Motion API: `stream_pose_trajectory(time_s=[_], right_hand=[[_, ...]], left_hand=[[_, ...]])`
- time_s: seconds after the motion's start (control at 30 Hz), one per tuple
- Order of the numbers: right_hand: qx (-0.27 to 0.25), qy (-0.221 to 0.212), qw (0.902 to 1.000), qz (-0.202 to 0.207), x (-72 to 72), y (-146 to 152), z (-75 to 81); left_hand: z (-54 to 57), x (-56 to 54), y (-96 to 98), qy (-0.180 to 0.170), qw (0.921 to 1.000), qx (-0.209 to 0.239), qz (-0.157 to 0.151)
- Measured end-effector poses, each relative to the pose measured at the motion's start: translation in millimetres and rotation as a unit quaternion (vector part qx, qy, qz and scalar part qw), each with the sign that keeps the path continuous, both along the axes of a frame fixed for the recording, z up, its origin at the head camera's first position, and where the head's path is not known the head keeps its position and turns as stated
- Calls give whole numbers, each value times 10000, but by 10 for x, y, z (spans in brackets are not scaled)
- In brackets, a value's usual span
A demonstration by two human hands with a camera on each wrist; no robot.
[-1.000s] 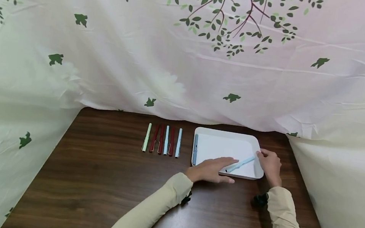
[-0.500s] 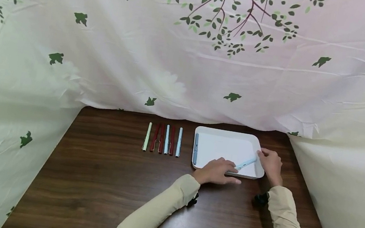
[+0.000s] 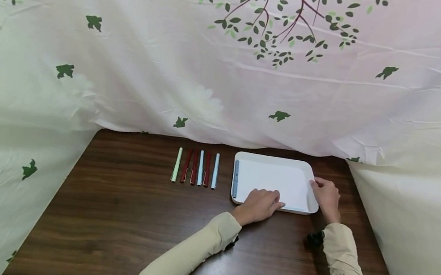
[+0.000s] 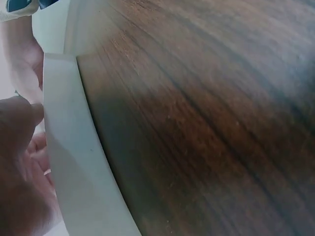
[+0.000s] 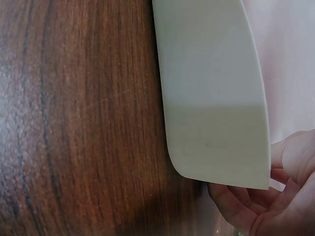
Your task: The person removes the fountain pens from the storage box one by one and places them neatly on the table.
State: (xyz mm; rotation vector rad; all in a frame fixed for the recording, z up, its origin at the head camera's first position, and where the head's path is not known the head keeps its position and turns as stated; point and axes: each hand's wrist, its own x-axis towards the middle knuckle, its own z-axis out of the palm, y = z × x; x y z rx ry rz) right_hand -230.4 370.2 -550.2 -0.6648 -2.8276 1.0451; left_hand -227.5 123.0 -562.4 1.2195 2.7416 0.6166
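Note:
A white tray (image 3: 271, 163) lies at the back right of the table. My left hand (image 3: 259, 204) reaches over its front wall with fingers curled down inside, seeming to pinch a light blue pen (image 3: 296, 209) that lies along that wall. Most of that pen is hidden by the hand and the wall. In the left wrist view, the thumb and fingers show behind the tray wall (image 4: 74, 147). My right hand (image 3: 326, 199) grips the tray's right edge, its fingers curled round the corner in the right wrist view. A grey-blue pen (image 3: 236, 179) lies along the tray's left wall.
Left of the tray, several pens lie side by side on the brown table (image 3: 118, 217): a light green pen (image 3: 177, 165), dark red pens (image 3: 194, 167) and light blue pens (image 3: 215, 171). A patterned cloth (image 3: 227, 87) hangs behind the table and at both sides.
The light blue pen in the tray has turned from a slant to lie along the front wall. My left hand's fingers have curled in around its left end. The right hand keeps its place.

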Motion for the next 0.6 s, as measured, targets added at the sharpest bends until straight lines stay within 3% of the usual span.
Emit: stream_pose_trajectory(time_s=[0.13, 0.23, 0.5, 0.6], right_hand=[[-2, -33, 10000, -12, -1, 2, 0], [-28, -70, 10000, -27, -5, -5, -2], [-87, -138, 9998, -97, -10, -7, 7], [-139, -191, 9997, -102, -11, -8, 2]], left_hand=[[-7, 11, -18, 245, 9986, -376, -288], [19, -3, -45, 303, 9981, -400, -353], [92, -100, -126, 124, 9985, -191, -491], [138, -132, -152, -143, 9978, -183, -626]])
